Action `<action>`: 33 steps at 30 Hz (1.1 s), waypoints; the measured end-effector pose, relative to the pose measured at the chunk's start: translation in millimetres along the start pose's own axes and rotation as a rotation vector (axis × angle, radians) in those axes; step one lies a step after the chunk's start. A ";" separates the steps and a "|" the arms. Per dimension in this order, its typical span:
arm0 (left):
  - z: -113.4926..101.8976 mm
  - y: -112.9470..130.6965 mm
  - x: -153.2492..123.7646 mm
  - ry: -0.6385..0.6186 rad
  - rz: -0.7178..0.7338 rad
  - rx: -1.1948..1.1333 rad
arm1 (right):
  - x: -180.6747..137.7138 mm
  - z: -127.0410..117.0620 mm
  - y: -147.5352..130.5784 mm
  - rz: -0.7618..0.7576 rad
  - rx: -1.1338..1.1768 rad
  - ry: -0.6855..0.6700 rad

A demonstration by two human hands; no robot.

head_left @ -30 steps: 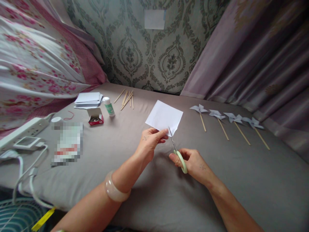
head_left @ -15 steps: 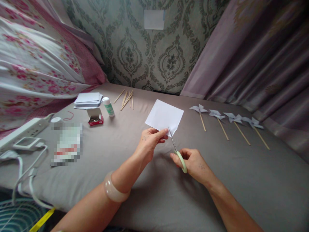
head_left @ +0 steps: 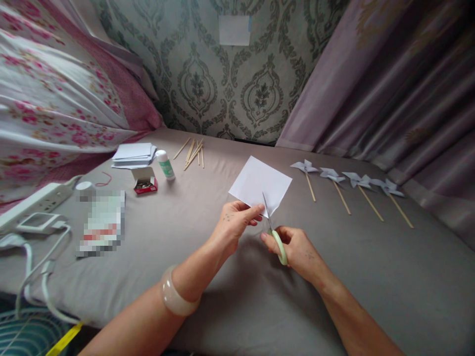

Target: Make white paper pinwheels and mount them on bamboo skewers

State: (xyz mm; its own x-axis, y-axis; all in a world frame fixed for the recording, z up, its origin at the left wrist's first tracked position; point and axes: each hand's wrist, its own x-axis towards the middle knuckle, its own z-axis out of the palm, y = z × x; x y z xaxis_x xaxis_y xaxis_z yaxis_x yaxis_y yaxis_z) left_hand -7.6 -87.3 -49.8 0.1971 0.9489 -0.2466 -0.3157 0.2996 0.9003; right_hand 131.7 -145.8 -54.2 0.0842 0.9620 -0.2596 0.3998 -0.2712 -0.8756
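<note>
White paper out over the grey cloth, pinched by its near edge in my left hand; my right hand has the scissors, blade at the near corner. Thumb's right beside it, so: firm pinch, slow, straight snip.

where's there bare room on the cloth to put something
One bare patch of grey cloth lies nearer than the pinwheels, right of the right hand; another between the blurred packet and the left hand. It is crowded at back left, around the paper stack, bottle and red box.
</note>
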 end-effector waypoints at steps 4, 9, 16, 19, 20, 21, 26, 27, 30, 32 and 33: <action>1.1 -1.4 -1.0 -0.008 -0.017 -0.008 | 1.1 0.1 0.8 -0.001 0.006 0.010; 1.9 -1.3 -1.0 -0.004 -0.014 -0.027 | 2.6 1.0 6.9 -0.028 0.011 0.047; 1.4 -0.6 -0.3 -0.009 -0.019 -0.027 | 3.3 1.8 7.6 -0.028 0.004 0.073; 0.5 -1.0 0.2 -0.011 -0.008 -0.028 | 1.8 2.3 5.8 -0.025 0.005 0.011; -0.3 -1.0 0.8 -0.005 0.002 -0.032 | 1.1 2.2 5.4 -0.035 -0.003 -0.023; -1.3 -0.8 1.7 0.006 0.017 -0.039 | 0.4 2.0 5.3 -0.048 -0.018 -0.059; -9.2 3.3 8.1 0.078 0.099 -0.101 | 0.5 -3.6 5.6 -0.060 -0.073 -0.179; -10.4 4.3 9.1 0.083 0.106 -0.109 | 1.6 -5.5 5.7 -0.050 -0.065 -0.170; -11.8 5.7 10.1 0.081 0.099 -0.111 | 5.9 -11.2 6.2 -0.030 0.010 -0.056; -11.0 4.9 9.5 0.064 0.085 -0.102 | 7.8 -13.2 7.3 -0.039 0.082 0.023; -10.3 4.3 9.0 0.053 0.081 -0.100 | 7.9 -13.3 7.8 -0.047 0.113 0.037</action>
State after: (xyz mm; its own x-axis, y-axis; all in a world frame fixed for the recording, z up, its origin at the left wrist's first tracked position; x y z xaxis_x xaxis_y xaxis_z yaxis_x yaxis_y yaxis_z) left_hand -16.7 -76.4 -51.9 0.1187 0.9734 -0.1960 -0.4202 0.2281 0.8783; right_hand 147.6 -139.9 -57.7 0.1023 0.9737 -0.2036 0.2985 -0.2253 -0.9274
